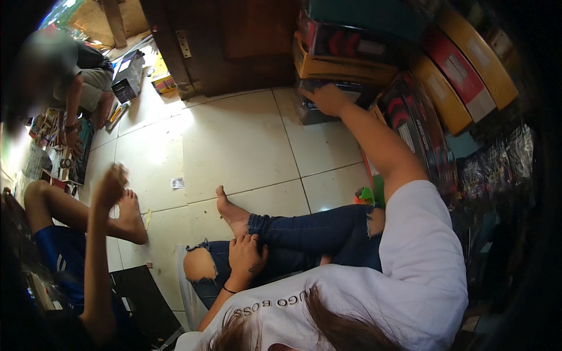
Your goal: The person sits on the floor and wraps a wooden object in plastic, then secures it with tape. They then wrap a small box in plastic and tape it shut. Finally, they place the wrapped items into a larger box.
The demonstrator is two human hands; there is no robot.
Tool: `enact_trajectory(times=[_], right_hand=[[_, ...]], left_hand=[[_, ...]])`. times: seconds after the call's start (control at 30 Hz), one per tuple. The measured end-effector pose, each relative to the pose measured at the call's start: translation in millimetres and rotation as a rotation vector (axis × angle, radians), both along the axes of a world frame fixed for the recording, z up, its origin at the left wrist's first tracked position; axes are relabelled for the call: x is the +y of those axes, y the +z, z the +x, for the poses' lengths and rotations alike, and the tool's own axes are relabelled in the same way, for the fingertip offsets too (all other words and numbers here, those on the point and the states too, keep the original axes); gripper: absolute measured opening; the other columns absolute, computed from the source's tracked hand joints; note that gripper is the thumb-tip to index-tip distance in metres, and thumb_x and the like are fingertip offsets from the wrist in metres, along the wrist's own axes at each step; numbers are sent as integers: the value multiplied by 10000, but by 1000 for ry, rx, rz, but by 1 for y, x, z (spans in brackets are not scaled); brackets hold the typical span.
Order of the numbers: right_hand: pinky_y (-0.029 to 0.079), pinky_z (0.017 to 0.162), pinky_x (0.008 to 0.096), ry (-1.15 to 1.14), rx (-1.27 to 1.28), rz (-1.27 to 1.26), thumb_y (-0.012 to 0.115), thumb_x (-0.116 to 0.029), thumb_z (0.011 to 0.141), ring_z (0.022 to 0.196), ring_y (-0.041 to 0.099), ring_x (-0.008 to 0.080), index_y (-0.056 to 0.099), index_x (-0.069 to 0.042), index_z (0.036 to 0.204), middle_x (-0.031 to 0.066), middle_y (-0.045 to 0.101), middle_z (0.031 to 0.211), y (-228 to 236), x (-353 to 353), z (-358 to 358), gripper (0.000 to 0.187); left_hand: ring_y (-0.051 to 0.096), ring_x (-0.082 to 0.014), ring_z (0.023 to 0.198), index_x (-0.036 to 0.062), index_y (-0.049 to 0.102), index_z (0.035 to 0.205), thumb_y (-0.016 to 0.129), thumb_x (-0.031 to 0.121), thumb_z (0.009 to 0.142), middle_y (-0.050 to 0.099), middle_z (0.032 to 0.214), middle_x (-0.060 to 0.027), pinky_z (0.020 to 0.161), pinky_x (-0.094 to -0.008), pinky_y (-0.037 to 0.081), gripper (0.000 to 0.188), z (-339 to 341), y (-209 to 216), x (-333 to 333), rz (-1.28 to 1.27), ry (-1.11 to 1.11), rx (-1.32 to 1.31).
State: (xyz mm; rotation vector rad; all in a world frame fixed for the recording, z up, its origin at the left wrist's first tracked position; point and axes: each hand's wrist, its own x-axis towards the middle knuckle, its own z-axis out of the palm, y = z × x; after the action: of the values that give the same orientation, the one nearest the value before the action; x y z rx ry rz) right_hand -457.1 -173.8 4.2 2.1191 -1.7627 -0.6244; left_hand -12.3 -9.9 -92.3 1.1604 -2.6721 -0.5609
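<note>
My right arm is stretched out to the stacked boxes at the upper right. My right hand (325, 99) lies on a dark, plastic-wrapped box (310, 113) low in the stack, fingers reaching over it; I cannot see a grip around it. Above that box sits an open yellow-orange carton (345, 69) with another dark box (345, 44) with red marks inside. My left hand (244, 255) rests on my crossed legs, its fingers laid over the jeans (304, 231) near the ankle, holding nothing.
A seated person's raised forearm (96, 251) is close on my left, above a black flat panel (146, 304). Another person (82, 76) crouches at upper left, beside a dark box (127, 76). More yellow and red boxes (459, 76) line the right. A brown wooden door (234, 47) stands ahead.
</note>
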Motion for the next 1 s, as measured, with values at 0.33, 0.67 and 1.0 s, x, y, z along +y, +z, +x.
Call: enact_trajectory(times=[0.33, 0.67, 1.0], right_hand=[[520, 749, 428, -164, -143, 38, 423, -38, 842, 831, 655, 308, 306, -237, 1463, 172, 650, 996, -61, 13, -22, 663], [358, 1033, 499, -497, -668, -190, 611, -198, 803, 1162, 504, 380, 386, -230, 1418, 185, 498, 1318, -84, 45, -10, 656], [204, 1095, 537, -819, 304, -723, 717, -342, 722, 1372, 267, 320, 393, -67, 1382, 147, 303, 1480, 15, 171, -25, 785]], left_hand=[[586, -282, 914, 59, 642, 928, 650, 307, 774, 643, 884, -106, 808, -405, 414, 292, -3, -3, 0, 2, 17, 9], [579, -301, 926, 38, 634, 926, 650, 288, 756, 637, 906, -129, 809, -427, 413, 302, -7, 1, 0, 13, 5, -84], [569, -297, 960, 15, 631, 985, 658, 271, 765, 635, 940, -135, 828, -414, 411, 338, -1, -6, 2, 6, 15, -7]])
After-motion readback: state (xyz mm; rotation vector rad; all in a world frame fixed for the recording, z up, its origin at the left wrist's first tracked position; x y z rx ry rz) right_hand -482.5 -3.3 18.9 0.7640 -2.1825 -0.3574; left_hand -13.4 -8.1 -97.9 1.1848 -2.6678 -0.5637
